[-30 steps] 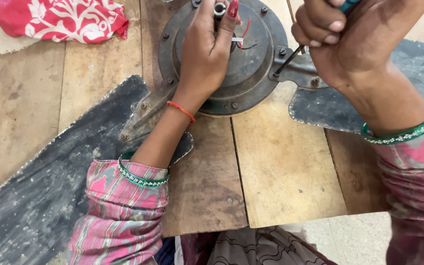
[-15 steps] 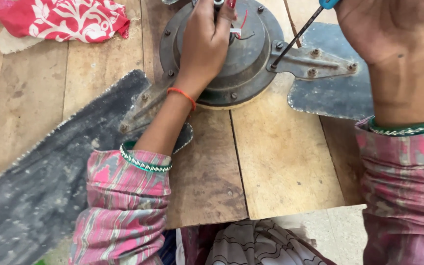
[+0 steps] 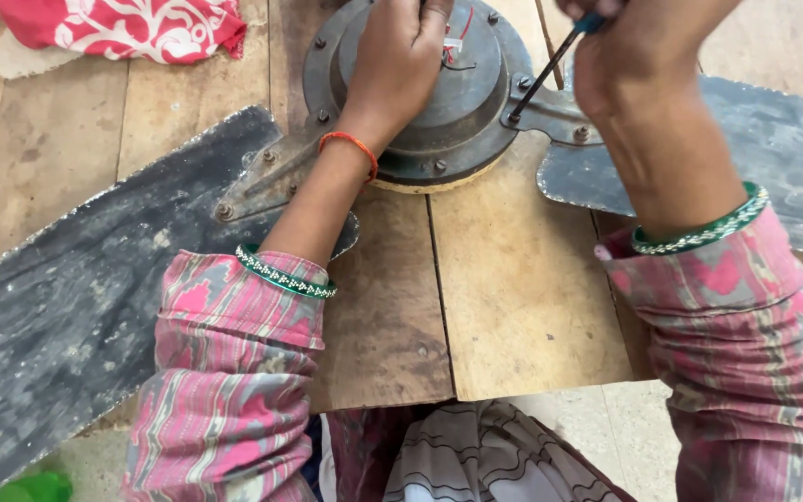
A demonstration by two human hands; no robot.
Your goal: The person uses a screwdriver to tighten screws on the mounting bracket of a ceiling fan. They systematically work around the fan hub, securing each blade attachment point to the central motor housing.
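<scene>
Since half a second ago the right hand (image 3: 638, 65), grasping a screwdriver (image 3: 550, 65), has lowered its tip to a screw (image 3: 513, 117) at 3 o'clock of the fan motor (image 3: 420, 93) on the desk (image 3: 513, 279), the left hand (image 3: 397, 60) presses flat on the motor, and a tilted tip may slip off.

Single head view, looking steeply down, close over wooden table (image 3: 513, 307)

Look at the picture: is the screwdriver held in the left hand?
No: the right hand holds the screwdriver; the left hand rests on the motor.

A red cloth with white flowers (image 3: 123, 28) lies crumpled at the far left of a worn wooden tabletop (image 3: 513, 297).
</scene>
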